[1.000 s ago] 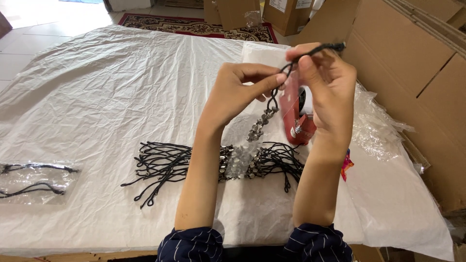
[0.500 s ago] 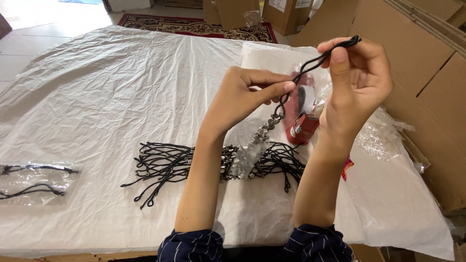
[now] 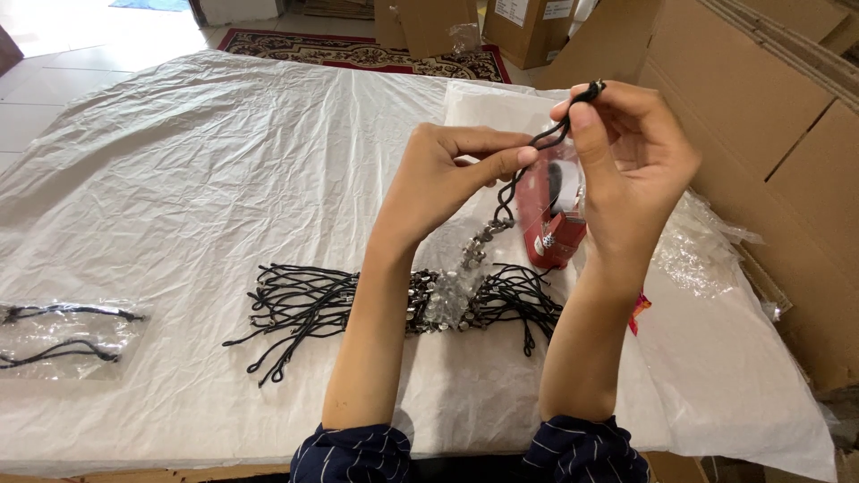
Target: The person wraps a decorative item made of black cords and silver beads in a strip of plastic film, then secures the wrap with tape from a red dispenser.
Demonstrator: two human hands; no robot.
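Head view. My left hand [image 3: 447,174] and right hand [image 3: 631,152] are raised above the white plastic sheet [image 3: 206,170] that covers the table, with a single black cord [image 3: 528,152] stretched between them. The right thumb and forefinger are pinched shut on the cord's upper end, where a small loop stands clear above the fingertips; the left thumb and forefinger are closed on the cord lower down. Below the left pinch the cord hangs free, and its cluster of clear beads [image 3: 479,246] dangles just over the table.

The remaining supply, a bundle of black cords [image 3: 304,304] with beaded middles, lies flat on the sheet near my forearms. A red tape dispenser [image 3: 550,224] stands behind the held cord, partly hidden by my right hand. At far left lie clear bags of cords [image 3: 54,335]; crumpled clear plastic [image 3: 702,250] sits at right beside the cardboard boxes [image 3: 769,134].

In my judgement, the step goes best with the span between the two pinches kept taut, the loop kept visible, and the beaded tail held clear of the bundle so nothing snags.
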